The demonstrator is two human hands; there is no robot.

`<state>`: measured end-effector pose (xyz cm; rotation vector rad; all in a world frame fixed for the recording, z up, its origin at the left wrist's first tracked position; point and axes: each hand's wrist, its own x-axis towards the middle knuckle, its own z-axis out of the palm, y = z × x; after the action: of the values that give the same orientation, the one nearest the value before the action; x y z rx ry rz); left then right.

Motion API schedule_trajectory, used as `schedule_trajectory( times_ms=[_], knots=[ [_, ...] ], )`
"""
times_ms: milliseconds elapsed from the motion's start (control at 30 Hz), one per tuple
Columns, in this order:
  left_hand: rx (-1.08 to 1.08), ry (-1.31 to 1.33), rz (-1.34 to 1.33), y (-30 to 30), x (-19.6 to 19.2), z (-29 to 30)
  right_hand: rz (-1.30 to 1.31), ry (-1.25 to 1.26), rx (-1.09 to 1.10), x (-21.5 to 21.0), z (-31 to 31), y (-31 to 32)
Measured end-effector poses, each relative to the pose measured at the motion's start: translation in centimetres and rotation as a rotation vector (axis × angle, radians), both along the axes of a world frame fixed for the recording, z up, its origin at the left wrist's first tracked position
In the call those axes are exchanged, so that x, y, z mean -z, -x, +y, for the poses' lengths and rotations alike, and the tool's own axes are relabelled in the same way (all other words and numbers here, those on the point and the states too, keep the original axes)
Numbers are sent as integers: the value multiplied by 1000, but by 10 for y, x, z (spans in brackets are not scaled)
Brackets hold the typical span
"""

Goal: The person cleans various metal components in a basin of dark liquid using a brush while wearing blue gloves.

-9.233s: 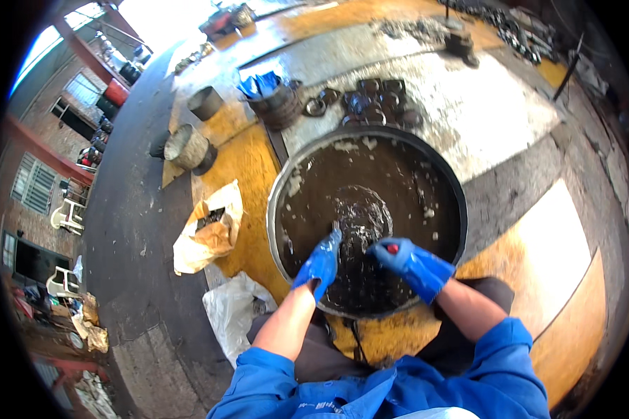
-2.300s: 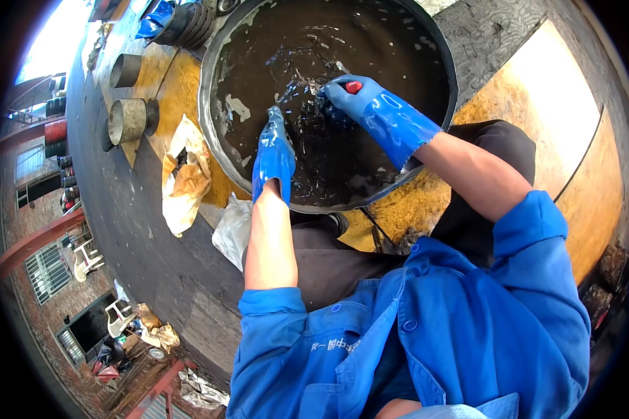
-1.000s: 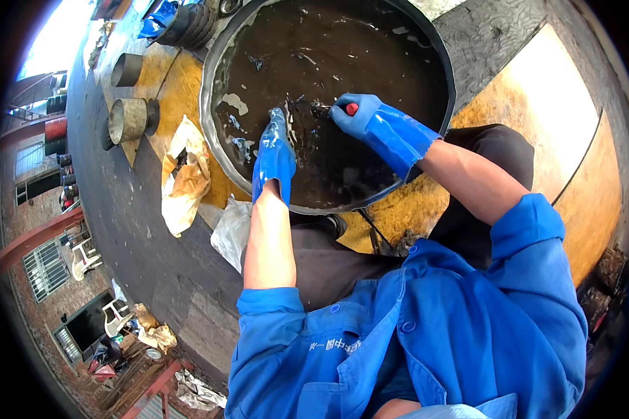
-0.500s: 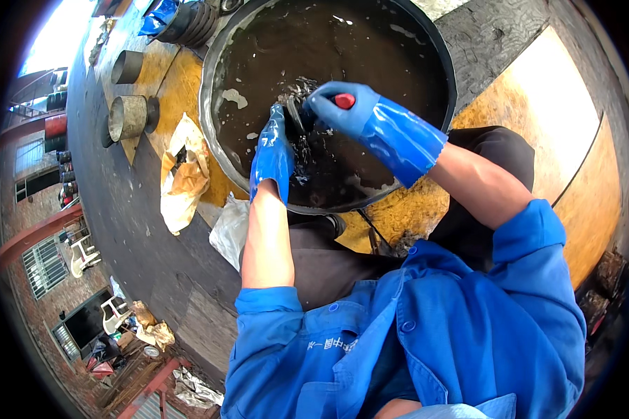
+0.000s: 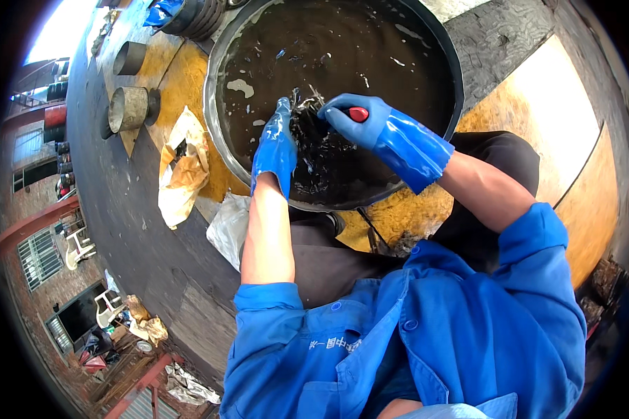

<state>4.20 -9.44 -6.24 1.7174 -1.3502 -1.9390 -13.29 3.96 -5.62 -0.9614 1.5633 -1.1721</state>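
Note:
A wide round tub [image 5: 214, 115] of dark, murky water stands in front of me. My right hand [image 5: 353, 119], in a blue rubber glove, is closed around a tool with a red handle [image 5: 358, 114]; its working end is hidden by the hand and the splashing. To its left is my gloved left hand [image 5: 275, 143], fingers bent together at the water against a dark thing [image 5: 307, 122] that spray largely covers. Water churns between the two hands.
Left of the tub lie a crumpled brown paper bag [image 5: 186, 171] and a white plastic bag [image 5: 228, 227]. Two short metal cylinders [image 5: 128, 110] stand farther left. Stacked dark buckets [image 5: 189, 22] are at the far left of the tub. My bent legs [image 5: 496, 157] border its near side.
My right hand has shifted slightly right and down with the red-handled tool. The dark curved thing between the hands, clearer before, is now obscured by splashes.

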Motion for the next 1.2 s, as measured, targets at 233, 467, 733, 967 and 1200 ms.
schedule_trajectory(
  times_ms=[233,467,733,967,1200],
  knots=[
    [130,265,-106,-12,37,-16,119,36,-97,18,-2,2],
    [263,572,-490,1,-3,-10,45,119,50,13,-21,26],
    [-50,594,-254,3,-31,-19,-22,-107,119,10,-20,29],
    [-102,720,-94,0,-19,-24,-125,168,75,-17,-7,-4],
    [-130,698,-92,-3,-15,-28,299,242,11,0,-11,22]
  ],
)
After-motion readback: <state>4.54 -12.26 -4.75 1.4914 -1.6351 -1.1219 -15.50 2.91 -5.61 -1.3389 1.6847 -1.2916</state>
